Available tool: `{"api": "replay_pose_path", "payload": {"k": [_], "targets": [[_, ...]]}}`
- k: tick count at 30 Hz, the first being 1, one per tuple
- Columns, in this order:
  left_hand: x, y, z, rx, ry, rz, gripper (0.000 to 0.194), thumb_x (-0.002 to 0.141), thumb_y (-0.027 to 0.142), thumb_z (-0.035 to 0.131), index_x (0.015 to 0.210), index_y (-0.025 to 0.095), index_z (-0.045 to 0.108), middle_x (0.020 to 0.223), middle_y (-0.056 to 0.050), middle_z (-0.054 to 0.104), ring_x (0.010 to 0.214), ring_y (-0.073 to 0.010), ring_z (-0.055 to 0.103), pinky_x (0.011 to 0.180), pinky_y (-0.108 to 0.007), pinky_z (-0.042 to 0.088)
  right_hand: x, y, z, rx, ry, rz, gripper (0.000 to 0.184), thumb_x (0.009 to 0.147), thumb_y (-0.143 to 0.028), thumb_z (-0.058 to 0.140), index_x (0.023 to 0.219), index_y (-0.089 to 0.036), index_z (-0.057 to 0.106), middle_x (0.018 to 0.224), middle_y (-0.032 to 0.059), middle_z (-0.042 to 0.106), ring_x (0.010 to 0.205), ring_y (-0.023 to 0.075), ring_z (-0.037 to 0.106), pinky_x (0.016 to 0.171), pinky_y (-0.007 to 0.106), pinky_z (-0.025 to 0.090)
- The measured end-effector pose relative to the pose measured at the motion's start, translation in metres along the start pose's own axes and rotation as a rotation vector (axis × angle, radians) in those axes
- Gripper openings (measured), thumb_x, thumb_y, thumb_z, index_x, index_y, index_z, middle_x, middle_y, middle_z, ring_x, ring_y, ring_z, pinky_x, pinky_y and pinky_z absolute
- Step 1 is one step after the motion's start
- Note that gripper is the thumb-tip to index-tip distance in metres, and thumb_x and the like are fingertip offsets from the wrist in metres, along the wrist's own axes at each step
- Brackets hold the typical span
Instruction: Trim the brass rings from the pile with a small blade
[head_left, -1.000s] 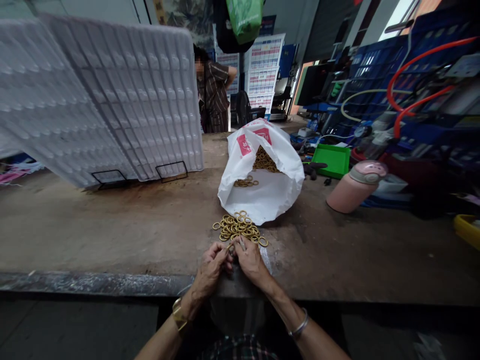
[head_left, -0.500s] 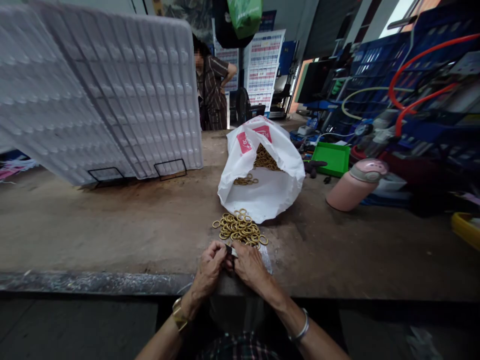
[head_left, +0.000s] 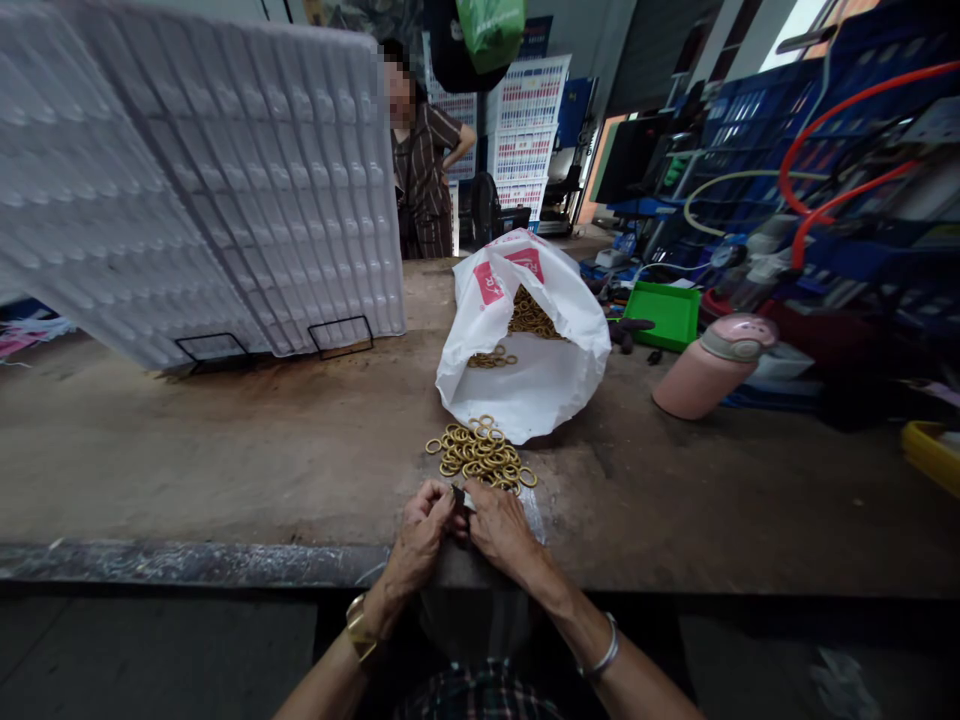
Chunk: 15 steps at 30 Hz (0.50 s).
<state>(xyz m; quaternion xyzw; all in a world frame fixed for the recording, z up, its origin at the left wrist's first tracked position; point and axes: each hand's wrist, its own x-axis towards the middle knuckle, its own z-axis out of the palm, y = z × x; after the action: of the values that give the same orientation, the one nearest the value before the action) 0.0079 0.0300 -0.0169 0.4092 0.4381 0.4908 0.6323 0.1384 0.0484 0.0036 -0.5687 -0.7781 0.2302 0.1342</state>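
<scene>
My left hand (head_left: 418, 535) and my right hand (head_left: 499, 528) meet at the near edge of the workbench (head_left: 225, 460), fingers pinched together on a small dark part (head_left: 457, 497) between them. Just beyond the fingertips lies a heap of brass rings (head_left: 480, 453). Behind the heap a white plastic bag (head_left: 536, 375) lies open on its side with more brass rings (head_left: 529, 315) inside. A clear plastic sheet (head_left: 531, 510) shows under my right hand.
Stacked translucent trays (head_left: 202, 190) lean on wire stands at the left. A pink flask (head_left: 709, 370) lies at the right, a green tray (head_left: 667, 318) behind it. A person (head_left: 424, 180) stands beyond the bench. A yellow bin (head_left: 934, 455) sits far right.
My hands have drawn closer together over the small part; the silver piece seen at my right fingers a second ago no longer shows. The rings and bag have not moved.
</scene>
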Motion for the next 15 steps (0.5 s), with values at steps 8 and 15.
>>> {"api": "replay_pose_path", "payload": {"k": [8, 15], "targets": [[-0.0016, -0.0005, -0.0034, 0.001, -0.019, 0.002, 0.029, 0.077, 0.045, 0.056, 0.077, 0.017, 0.047, 0.062, 0.003, 0.055, 0.055, -0.0091, 0.051, 0.058, -0.022, 0.043, 0.0017, -0.0028, -0.0011, -0.019, -0.047, -0.004, 0.028, 0.075, -0.015, 0.043, 0.098, -0.018, 0.058, 0.087, 0.0077, 0.068, 0.076, 0.0174, 0.061, 0.06, 0.024, 0.029], [-0.0088, -0.0051, -0.0007, -0.01, -0.007, -0.045, 0.041, 0.069, 0.058, 0.059, 0.066, 0.018, 0.046, 0.054, 0.003, 0.051, 0.046, -0.0084, 0.044, 0.05, -0.022, 0.038, 0.007, -0.0055, -0.0019, -0.022, -0.034, 0.051, 0.031, 0.071, -0.009, 0.043, 0.094, -0.018, 0.061, 0.085, 0.0093, 0.069, 0.08, 0.0196, 0.063, 0.061, 0.024, 0.034]]}}
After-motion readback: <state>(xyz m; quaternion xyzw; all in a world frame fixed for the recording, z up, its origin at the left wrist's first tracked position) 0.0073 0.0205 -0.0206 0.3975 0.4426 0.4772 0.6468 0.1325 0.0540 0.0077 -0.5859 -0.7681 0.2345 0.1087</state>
